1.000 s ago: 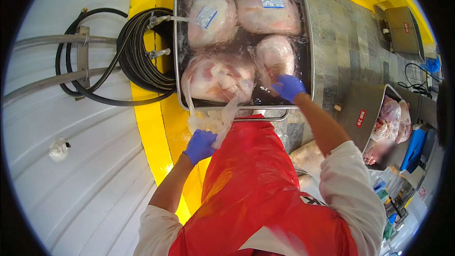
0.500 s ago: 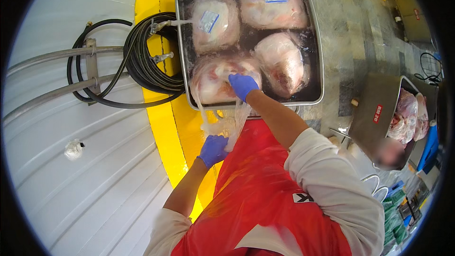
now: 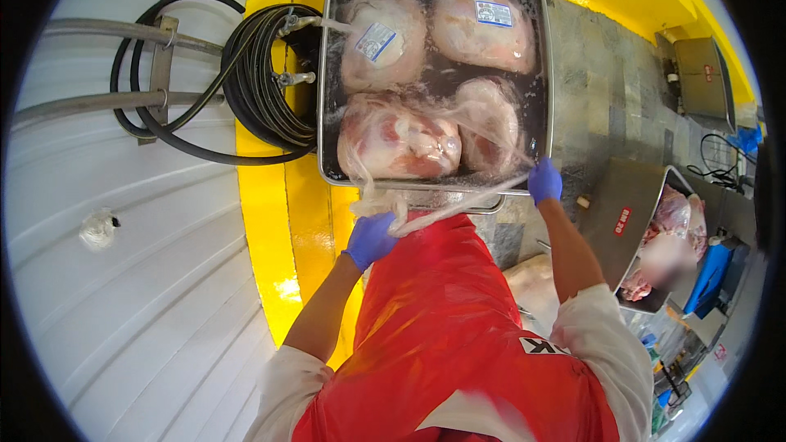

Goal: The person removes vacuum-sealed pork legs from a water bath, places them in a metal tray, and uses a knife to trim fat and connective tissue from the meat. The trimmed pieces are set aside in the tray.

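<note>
Plastic wrap (image 3: 458, 214) stretches between my two blue-gloved hands, across the near rim of a metal tub (image 3: 325, 115). Bunched film is closed in my left hand (image 3: 372, 237), below the rim. At the tub's near right corner, my right hand (image 3: 544, 181) grips the film's other end. In the tub's water lie two labelled wrapped meat pieces, one far left (image 3: 385, 65) and one far right (image 3: 481, 41). Film trails over the near-left meat piece (image 3: 401, 141), whose surface looks at least partly bare. Part of the near-right piece (image 3: 490, 127) is behind film.
Left of the tub, a coiled black hose (image 3: 270, 82) hangs by metal taps (image 3: 296, 78) and wall pipes (image 3: 98, 98). Water runs from the upper tap. On the right, a tilted metal bin (image 3: 610, 217) holds more meat (image 3: 675, 213). A yellow ledge (image 3: 274, 278) runs along the white wall.
My right hand has moved right from over the near-left meat to the tub's corner, pulling film across. My left hand stays below the rim, still holding film.
</note>
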A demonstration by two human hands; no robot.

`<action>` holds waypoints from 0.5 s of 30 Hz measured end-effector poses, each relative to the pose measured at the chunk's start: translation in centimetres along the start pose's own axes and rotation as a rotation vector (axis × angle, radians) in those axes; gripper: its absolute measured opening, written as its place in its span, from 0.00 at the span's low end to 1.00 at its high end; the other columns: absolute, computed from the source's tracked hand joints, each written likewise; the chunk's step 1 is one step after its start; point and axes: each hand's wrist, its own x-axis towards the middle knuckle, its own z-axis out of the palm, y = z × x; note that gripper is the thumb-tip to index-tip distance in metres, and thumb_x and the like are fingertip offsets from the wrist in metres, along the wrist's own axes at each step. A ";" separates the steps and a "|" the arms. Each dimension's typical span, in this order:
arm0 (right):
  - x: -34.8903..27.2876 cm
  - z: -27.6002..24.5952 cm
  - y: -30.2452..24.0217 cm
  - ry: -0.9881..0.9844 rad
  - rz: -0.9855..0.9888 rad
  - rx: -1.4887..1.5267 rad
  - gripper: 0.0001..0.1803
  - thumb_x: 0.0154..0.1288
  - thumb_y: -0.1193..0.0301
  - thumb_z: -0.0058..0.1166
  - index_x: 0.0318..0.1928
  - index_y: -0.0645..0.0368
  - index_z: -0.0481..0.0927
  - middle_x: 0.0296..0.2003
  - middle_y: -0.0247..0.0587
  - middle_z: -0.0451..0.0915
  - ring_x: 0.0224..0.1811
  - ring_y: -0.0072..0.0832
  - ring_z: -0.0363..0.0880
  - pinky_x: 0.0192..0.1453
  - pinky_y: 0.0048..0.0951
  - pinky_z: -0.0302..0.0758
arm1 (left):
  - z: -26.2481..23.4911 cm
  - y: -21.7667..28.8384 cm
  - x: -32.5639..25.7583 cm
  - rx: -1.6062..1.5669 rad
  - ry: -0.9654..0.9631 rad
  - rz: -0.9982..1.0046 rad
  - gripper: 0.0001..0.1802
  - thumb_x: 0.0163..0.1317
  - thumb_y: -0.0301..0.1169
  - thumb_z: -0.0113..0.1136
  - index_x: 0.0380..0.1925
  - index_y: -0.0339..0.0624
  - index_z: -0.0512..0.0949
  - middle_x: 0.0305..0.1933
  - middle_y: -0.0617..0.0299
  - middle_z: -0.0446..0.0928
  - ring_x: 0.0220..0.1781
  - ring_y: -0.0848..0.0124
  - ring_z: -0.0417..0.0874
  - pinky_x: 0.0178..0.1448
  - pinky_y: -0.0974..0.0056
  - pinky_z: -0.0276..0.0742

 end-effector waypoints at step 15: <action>-1.6 0.9 -2.7 0.007 -0.057 0.478 0.10 0.61 0.72 0.58 0.42 0.59 0.78 0.35 0.56 0.86 0.36 0.52 0.86 0.42 0.49 0.82 | -16.4 13.3 3.0 -0.323 0.177 0.147 0.12 0.55 0.27 0.74 0.34 0.39 0.78 0.26 0.50 0.74 0.27 0.61 0.69 0.35 0.59 0.73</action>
